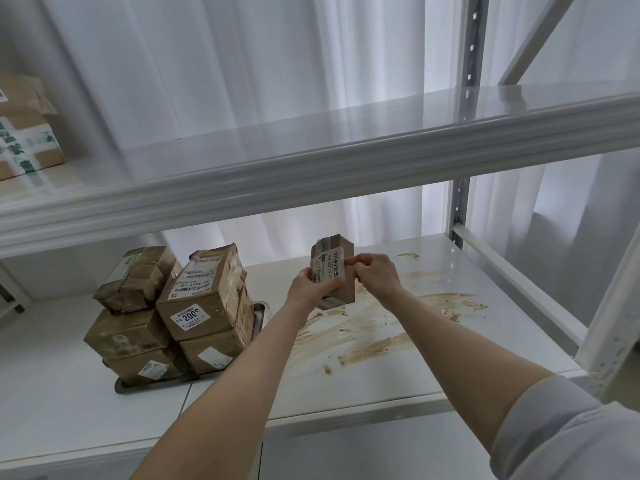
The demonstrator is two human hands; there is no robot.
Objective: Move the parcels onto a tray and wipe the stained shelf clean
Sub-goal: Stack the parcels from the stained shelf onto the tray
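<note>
A small brown cardboard parcel with barcode labels is held upright above the white shelf. My left hand grips its lower left side and my right hand grips its right edge. Brown smeared stains cover the shelf under and to the right of the parcel. To the left, a metal tray carries several stacked brown parcels, two layers high.
An upper shelf crosses the view just above my hands, with taped boxes at its far left. A metal upright and side rail bound the stained shelf on the right. White curtains hang behind.
</note>
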